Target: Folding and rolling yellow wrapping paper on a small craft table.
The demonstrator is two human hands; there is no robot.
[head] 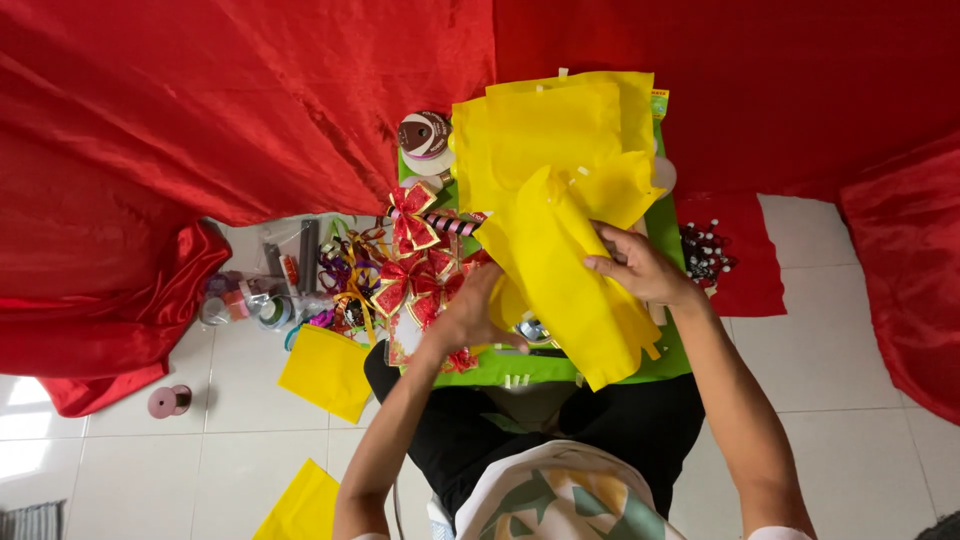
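Note:
I hold a large sheet of yellow fabric (560, 270) over a green board (665, 220) on my lap. My right hand (640, 265) grips the fabric's upper right part, fingers pinched into a fold. My left hand (470, 310) grasps its lower left edge from beneath. More yellow sheets (545, 125) lie stacked at the far end of the board. Red and gold ribbon bows (410, 255) sit just left of my left hand.
Red satin cloth (200, 110) covers the floor and backdrop all around. A ribbon spool (424, 134), tape rolls (240, 300), tangled ribbons (340, 270) and yellow squares (325, 370) lie at left on white tiles. Small dark beads (705, 250) rest at right.

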